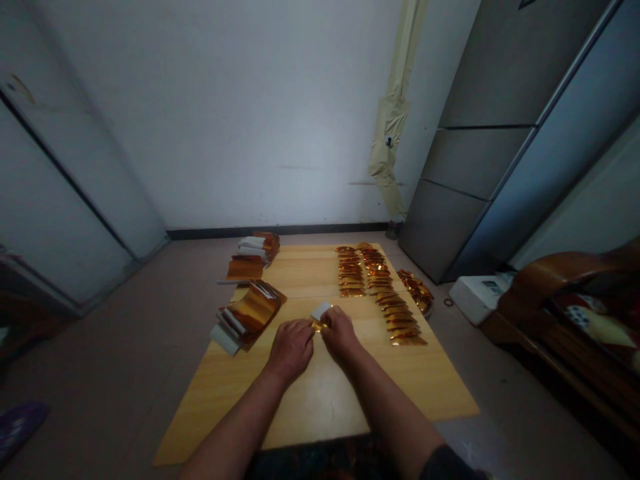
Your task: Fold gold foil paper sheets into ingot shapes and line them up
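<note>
Near the middle of the table, my left hand (293, 347) and my right hand (341, 333) pinch a small sheet of gold foil paper (319, 327) between them. A pale, whitish part of the sheet sticks up by the right fingers. To the left lies a fanned stack of gold foil sheets (255, 310) with pale edges, and behind it sits another stack of sheets (245, 267). On the right, folded gold pieces stand in overlapping rows: a shorter row (351, 272) and a longer row (397, 313). My fingertips partly hide the held sheet.
The wooden table (320, 407) stands before a white wall. Beyond its right edge is a container heaped with gold pieces (416, 291). A grey refrigerator (470, 160), a white box (475, 297) and a wooden seat (565, 333) are at the right.
</note>
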`<state>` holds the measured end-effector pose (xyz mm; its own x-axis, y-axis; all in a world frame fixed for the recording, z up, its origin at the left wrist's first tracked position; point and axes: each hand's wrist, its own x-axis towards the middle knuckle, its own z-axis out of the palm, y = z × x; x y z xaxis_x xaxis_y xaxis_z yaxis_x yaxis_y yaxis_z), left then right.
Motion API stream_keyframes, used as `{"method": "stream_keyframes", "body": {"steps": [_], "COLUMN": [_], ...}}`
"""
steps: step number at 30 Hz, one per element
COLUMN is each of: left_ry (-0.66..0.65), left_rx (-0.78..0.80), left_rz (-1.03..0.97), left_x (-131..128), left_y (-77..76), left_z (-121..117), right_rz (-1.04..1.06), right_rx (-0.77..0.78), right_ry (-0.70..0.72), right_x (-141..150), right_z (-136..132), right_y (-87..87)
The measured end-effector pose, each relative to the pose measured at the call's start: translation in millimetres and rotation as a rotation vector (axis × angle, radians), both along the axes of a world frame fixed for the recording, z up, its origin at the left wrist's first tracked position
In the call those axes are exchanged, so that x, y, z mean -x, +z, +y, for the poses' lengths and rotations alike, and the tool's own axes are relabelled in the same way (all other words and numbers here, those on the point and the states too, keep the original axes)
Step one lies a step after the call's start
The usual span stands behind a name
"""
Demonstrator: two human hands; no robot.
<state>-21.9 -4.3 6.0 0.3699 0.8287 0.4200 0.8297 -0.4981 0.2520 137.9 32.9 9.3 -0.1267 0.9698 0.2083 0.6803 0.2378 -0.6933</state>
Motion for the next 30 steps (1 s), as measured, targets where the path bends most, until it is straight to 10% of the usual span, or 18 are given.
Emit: {"method": "stream_keyframes", "body": {"steps": [10,21,30], "left_ry": [0.086,0.23,0.129], "left_rx": [0.039,0.04,0.017], "left_rz": [0.012,0.045,0.08], "left_x": [-9.4,-19.7,-1.5], "left_y": [6.8,11.1,10.3], "left_z": [1.9,16.0,25.7], "right_rz": [0.195,-0.438,-0.292], "right_rx": [-0.01,-0.106,-0.112], "right_ry": [0.019,0.116,0.277], "right_x": [-7.1,-10.1,-5.2], "right_z": [1.2,-25.5,-35.7], "right_y": [0.7,13.0,10.9]}}
